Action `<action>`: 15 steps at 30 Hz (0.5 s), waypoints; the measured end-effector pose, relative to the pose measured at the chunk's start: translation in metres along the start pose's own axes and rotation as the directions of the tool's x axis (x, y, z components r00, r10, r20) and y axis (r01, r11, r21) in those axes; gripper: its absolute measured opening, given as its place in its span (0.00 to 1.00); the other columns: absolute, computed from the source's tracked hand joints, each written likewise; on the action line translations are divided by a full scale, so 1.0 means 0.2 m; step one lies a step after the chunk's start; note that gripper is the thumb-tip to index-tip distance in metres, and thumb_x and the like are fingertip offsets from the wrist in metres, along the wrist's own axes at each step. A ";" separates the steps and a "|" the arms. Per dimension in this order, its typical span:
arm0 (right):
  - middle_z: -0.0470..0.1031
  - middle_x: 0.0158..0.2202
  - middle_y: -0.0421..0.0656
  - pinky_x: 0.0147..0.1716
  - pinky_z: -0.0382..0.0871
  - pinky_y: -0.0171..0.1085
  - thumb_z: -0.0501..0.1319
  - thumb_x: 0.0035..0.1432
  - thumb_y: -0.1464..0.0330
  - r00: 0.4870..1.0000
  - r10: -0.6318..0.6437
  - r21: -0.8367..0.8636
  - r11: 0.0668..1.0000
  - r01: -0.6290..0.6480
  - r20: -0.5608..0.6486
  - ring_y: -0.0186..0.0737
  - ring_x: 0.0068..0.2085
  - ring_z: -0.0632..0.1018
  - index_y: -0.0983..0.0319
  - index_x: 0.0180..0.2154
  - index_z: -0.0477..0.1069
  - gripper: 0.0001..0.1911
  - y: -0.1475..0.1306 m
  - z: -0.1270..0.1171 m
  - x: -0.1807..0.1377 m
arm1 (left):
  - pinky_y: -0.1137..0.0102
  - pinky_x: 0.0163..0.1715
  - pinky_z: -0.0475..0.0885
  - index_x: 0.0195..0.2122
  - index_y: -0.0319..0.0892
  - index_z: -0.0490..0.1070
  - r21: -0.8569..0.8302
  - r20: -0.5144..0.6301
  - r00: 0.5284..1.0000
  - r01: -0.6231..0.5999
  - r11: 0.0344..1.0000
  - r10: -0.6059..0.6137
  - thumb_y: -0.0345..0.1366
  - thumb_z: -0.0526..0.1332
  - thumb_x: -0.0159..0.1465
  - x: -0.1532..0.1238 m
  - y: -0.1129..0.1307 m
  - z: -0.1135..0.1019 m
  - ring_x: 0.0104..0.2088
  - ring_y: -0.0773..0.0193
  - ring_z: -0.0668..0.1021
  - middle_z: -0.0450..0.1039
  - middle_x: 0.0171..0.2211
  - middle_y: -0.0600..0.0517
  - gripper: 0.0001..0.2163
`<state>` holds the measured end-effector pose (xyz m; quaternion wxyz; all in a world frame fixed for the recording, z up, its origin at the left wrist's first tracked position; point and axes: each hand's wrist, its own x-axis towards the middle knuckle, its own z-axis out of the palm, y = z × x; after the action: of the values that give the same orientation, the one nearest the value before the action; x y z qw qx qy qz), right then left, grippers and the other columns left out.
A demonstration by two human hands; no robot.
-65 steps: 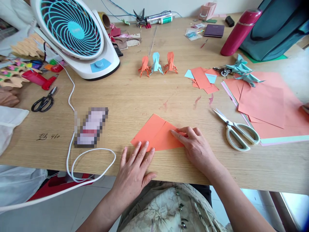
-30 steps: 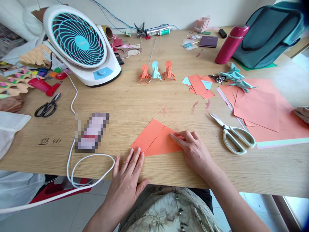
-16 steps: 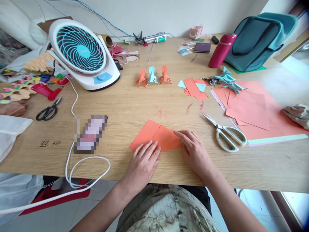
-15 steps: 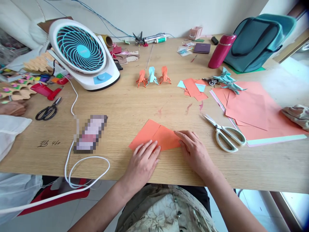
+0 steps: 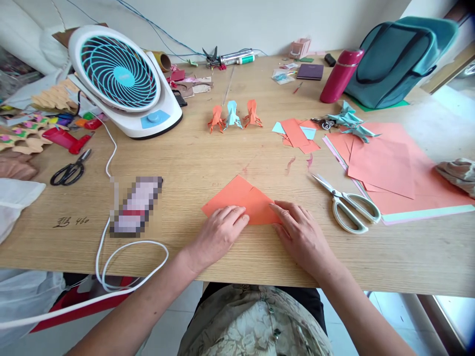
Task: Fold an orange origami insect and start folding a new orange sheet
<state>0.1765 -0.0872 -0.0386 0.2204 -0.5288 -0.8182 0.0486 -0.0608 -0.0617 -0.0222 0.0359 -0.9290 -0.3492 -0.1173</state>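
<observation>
A sheet of orange paper, folded into a triangle with its point facing away from me, lies on the table in front of me. My left hand rests on its lower left part, fingers lying flat and pressing it down. At the right corner my right hand pinches the paper between thumb and fingers. A short slit or edge line shows near the upper right side of the fold. White-handled scissors lie just right of my right hand, blades partly open.
Three folded paper figures stand farther back, with orange strips beside them. Stacked orange sheets lie right. Left are a phone, a white cable, black scissors, a fan and another person's sleeve.
My left hand has turned and slid slightly along the paper, its fingers now closer together. The paper's far point has shifted a little right and away. My right hand stays at the right corner.
</observation>
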 end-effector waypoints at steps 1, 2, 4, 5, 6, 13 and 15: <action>0.73 0.54 0.52 0.46 0.70 0.48 0.55 0.67 0.73 1.000 -0.005 -0.018 1.000 0.005 -0.004 0.51 0.49 0.75 0.61 0.60 0.64 0.20 0.00 0.00 0.00 | 0.59 0.50 0.74 0.49 0.38 0.71 -0.015 0.004 1.000 0.009 1.000 -0.008 0.27 0.56 0.68 0.01 -0.01 0.00 0.51 0.53 0.76 0.75 0.51 0.42 0.10; 0.73 0.54 0.53 0.46 0.71 0.48 0.54 0.68 0.73 1.000 -0.012 -0.033 0.999 0.012 -0.006 0.51 0.48 0.75 0.62 0.59 0.65 0.19 0.00 0.01 0.00 | 0.58 0.50 0.73 0.49 0.38 0.71 -0.026 0.008 1.000 0.016 1.000 -0.016 0.29 0.57 0.68 0.02 -0.02 0.01 0.51 0.53 0.76 0.75 0.51 0.42 0.10; 0.74 0.53 0.53 0.46 0.71 0.48 0.53 0.68 0.74 1.000 -0.019 -0.045 0.999 0.019 -0.014 0.50 0.47 0.76 0.63 0.58 0.66 0.18 0.00 0.01 0.01 | 0.57 0.49 0.73 0.49 0.38 0.71 -0.029 0.009 1.000 0.017 0.999 -0.016 0.31 0.58 0.68 0.05 -0.03 0.01 0.52 0.52 0.76 0.74 0.51 0.41 0.09; 0.74 0.53 0.53 0.45 0.72 0.47 0.52 0.68 0.75 1.000 -0.017 -0.035 0.999 0.016 -0.021 0.49 0.47 0.76 0.63 0.58 0.66 0.18 0.00 0.02 0.01 | 0.57 0.49 0.73 0.49 0.38 0.71 -0.018 0.000 1.000 0.006 1.000 -0.006 0.31 0.57 0.69 0.06 -0.04 0.02 0.52 0.52 0.76 0.74 0.51 0.41 0.09; 0.74 0.52 0.52 0.45 0.72 0.47 0.52 0.68 0.75 0.999 -0.009 -0.016 1.000 0.009 -0.032 0.49 0.47 0.76 0.62 0.58 0.66 0.19 0.00 0.02 0.02 | 0.58 0.49 0.73 0.48 0.38 0.71 -0.002 -0.014 1.000 -0.010 1.000 0.010 0.30 0.56 0.69 0.08 -0.05 0.02 0.52 0.52 0.76 0.74 0.51 0.41 0.09; 0.74 0.52 0.50 0.47 0.73 0.48 0.57 0.65 0.72 0.999 -0.033 0.030 0.999 0.034 -0.020 0.49 0.47 0.75 0.60 0.57 0.66 0.18 -0.01 0.00 0.04 | 0.64 0.45 0.73 0.44 0.38 0.71 0.072 -0.033 0.991 -0.131 0.989 0.133 0.25 0.51 0.70 0.12 -0.12 0.05 0.47 0.58 0.77 0.76 0.44 0.43 0.10; 0.75 0.52 0.51 0.46 0.73 0.48 0.58 0.65 0.72 0.998 -0.064 -0.038 0.997 0.064 0.003 0.50 0.46 0.75 0.61 0.57 0.66 0.19 -0.02 0.00 0.04 | 0.65 0.42 0.72 0.42 0.39 0.71 0.087 -0.055 0.985 -0.157 0.984 0.162 0.25 0.50 0.70 0.13 -0.14 0.06 0.44 0.59 0.77 0.76 0.42 0.44 0.10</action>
<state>0.1699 -0.0816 -0.0336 0.2113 -0.5065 -0.8355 0.0266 -0.0580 -0.0235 -0.0277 0.0940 -0.9476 -0.2771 -0.1281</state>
